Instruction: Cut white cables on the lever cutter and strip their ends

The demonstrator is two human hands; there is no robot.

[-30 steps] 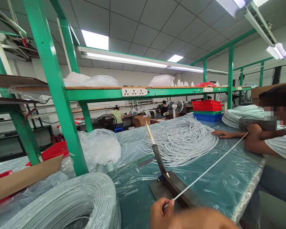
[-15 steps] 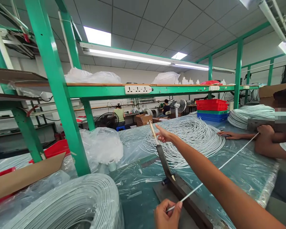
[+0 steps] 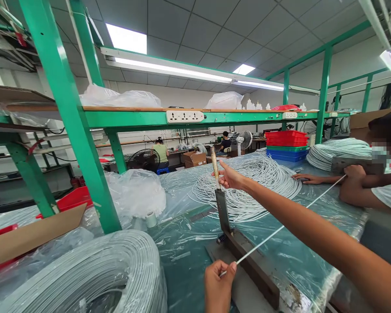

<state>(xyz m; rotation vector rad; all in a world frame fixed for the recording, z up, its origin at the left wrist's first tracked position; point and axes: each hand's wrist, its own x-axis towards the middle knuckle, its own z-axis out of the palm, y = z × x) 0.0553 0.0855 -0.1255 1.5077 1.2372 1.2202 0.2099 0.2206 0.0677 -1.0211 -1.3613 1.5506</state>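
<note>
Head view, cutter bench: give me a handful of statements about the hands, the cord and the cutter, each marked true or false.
1. The right hand grips the handle of the cutter. True.
2. The cutter's blade is pressed flat on its base. False: it stands raised, near upright.
3. The left hand pinches the end of a white cord. True.
4. The cord hangs slack in a loop. False: it runs straight across the cutter to a co-worker's hand.
5. The big coil near the left hand is red. False: it is pale grey-white.
</note>
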